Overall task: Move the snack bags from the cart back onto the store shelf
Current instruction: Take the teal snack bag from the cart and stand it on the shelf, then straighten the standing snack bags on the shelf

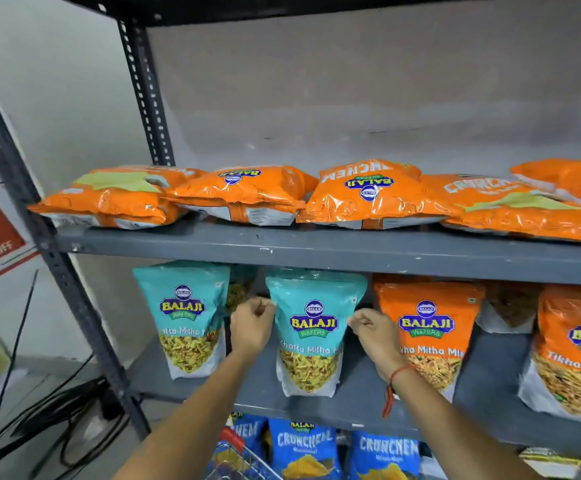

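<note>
A teal Balaji snack bag [311, 332] stands upright on the middle shelf [358, 400]. My left hand [251, 325] pinches its upper left edge and my right hand [375, 332] pinches its upper right edge. A second teal bag [185, 317] stands to its left. Orange Balaji bags [427, 327] stand to the right. A corner of the wire cart [237, 455] with a red handle shows at the bottom, below my left forearm.
Flat orange bags [244, 192] lie in a row on the upper shelf [316, 247]. Blue Crunchem bags [302, 448] stand on the lowest shelf. The rack's grey post [84, 317] rises at left. Black cables [57, 420] lie on the floor beside it.
</note>
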